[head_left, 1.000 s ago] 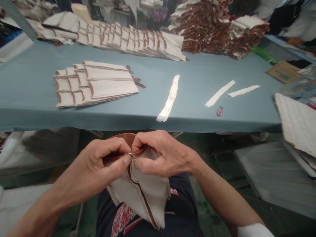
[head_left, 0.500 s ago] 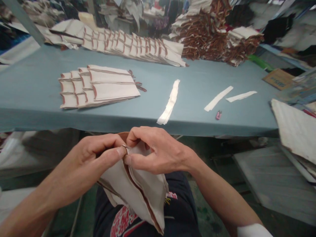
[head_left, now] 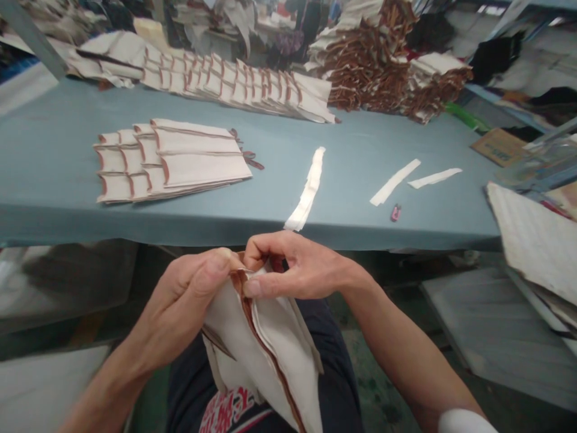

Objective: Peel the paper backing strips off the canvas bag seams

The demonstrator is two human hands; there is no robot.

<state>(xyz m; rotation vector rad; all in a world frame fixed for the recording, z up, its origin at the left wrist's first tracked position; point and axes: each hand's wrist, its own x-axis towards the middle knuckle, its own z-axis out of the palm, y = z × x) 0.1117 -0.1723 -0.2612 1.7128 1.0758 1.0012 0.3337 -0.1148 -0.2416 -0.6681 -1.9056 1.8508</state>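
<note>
Over my lap I hold a folded cream fabric piece with brown piping (head_left: 265, 349). My left hand (head_left: 189, 300) is closed on its upper left edge, thumb pressed along the top. My right hand (head_left: 293, 267) pinches the top of the piece between thumb and curled fingers, right beside the left thumb. The fabric hangs down from both hands toward my knees. A small metal ring seen earlier at the pinch is hidden now.
A blue-grey table (head_left: 67, 168) lies ahead with a fanned stack of similar pieces (head_left: 171, 159), a long row of them (head_left: 234, 84), brown-trimmed heaps (head_left: 387, 60), white strips (head_left: 309, 189) (head_left: 394, 181) and a small pink object (head_left: 395, 211). Boards (head_left: 532, 240) sit at right.
Both hands have turned the fabric and shifted slightly up and right; the left thumb now covers the top edge, and the small ring is out of sight.
</note>
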